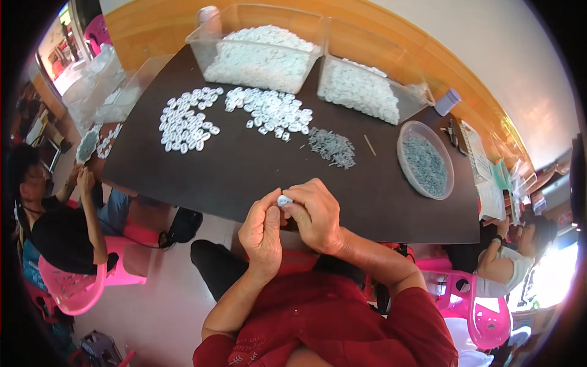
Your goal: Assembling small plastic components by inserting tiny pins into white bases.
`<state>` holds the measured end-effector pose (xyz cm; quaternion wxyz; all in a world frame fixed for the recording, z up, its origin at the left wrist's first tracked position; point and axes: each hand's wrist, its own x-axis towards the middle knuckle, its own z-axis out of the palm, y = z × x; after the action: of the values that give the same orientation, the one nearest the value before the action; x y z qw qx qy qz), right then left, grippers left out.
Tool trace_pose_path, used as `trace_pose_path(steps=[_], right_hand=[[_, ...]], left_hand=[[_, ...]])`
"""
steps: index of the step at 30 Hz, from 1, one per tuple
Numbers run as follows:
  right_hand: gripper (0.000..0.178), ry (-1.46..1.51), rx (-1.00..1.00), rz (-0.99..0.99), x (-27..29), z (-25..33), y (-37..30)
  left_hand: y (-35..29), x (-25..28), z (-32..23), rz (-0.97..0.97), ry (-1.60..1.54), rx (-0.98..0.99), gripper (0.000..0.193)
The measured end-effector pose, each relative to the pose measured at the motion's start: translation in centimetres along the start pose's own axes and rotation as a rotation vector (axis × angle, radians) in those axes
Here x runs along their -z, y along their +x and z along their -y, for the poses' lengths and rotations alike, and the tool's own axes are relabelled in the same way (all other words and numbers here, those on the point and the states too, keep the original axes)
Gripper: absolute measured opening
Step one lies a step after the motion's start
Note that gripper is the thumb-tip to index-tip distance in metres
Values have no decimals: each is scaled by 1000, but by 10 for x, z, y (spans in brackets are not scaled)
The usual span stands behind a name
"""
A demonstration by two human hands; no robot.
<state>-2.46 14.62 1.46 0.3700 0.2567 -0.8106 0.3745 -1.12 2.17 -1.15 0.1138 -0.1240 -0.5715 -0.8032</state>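
Observation:
At the near edge of the dark table (202,189), a small white oval plastic piece (284,200) is pinched between my hands. My left hand (263,232) grips its left side with thumb and fingertips. From the right, my right hand (315,214) closes thumb and forefinger on the same piece. Beyond them lie a loose pile of small grey metal-looking pins (332,147) and a heap of white oval pieces (272,112). A spread of similar white pieces (183,119), each with a dark mark in its middle, lies farther left.
Two clear plastic bins (257,46) (416,92) of white pieces stand at the back. On the right are a round tub (451,177) of grey pins, a thin stick (370,145), a purple bottle (448,101) and pliers (453,136). People sit on pink chairs (73,287) at both sides.

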Motion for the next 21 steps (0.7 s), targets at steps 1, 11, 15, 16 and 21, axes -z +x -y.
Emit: trace_pose_path(steps=[1,11,15,16,21], right_hand=[[24,-63,4,43,8,-4,8],[18,-726,6,-122,117,-168,133],[20,-882,198,-138,103,-167,139],[19,-777,251,-101,86,-159,130],[11,-390,57,266,10,-130,63]], left_hand=[[1,-1,1,6,32,49,22],[31,18,17,151,377,70,21],[47,21,19,162,387,53,18],[50,23,19,167,430,45,17],[77,28,19,188,530,14,15]])
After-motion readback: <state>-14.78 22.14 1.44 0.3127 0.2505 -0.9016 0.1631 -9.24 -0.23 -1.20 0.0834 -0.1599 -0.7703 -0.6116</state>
